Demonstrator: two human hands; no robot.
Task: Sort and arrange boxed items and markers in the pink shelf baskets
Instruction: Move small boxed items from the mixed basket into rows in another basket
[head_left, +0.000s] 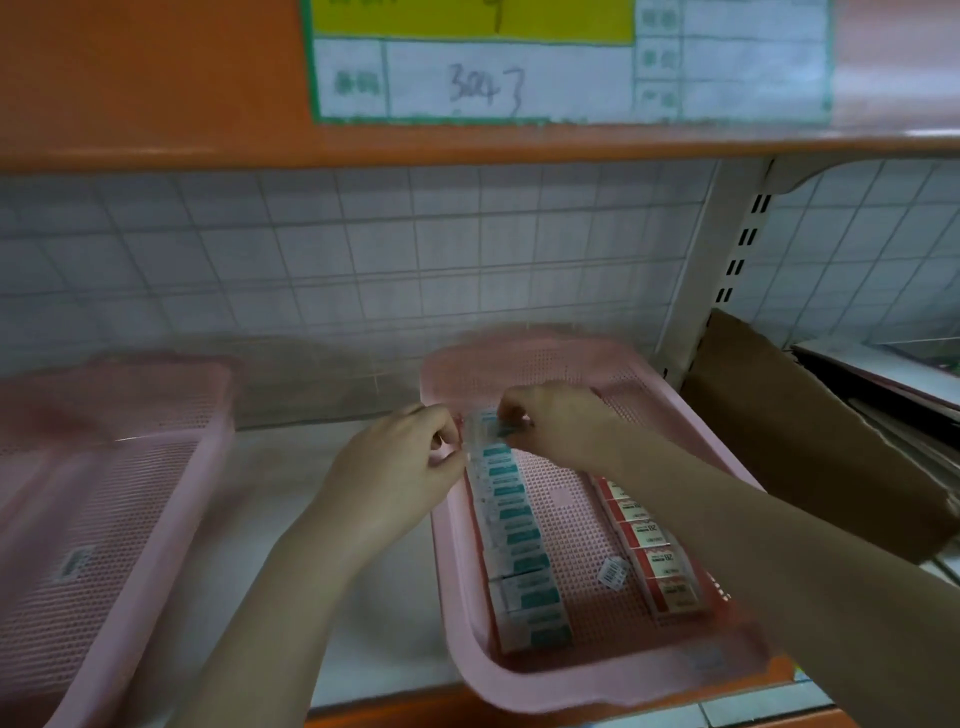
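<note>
A pink mesh basket (524, 688) sits on the shelf at centre right. Along its left wall runs a row of several white and teal boxes (511, 525). Against its right wall lies a row of several red and white boxes (649, 545). My right hand (556, 421) reaches over the basket and pinches a small teal box at the far end of the teal row. My left hand (400, 467) hovers at the basket's left rim with fingers curled, its fingertips touching the far end of the same row. No markers are in view.
A second pink basket (119, 519) stands to the left, holding only a barcode label. A loose barcode sticker (612, 571) lies on the mesh floor. Brown cardboard (810, 447) leans at the right. An orange shelf edge with a price label (519, 67) hangs overhead.
</note>
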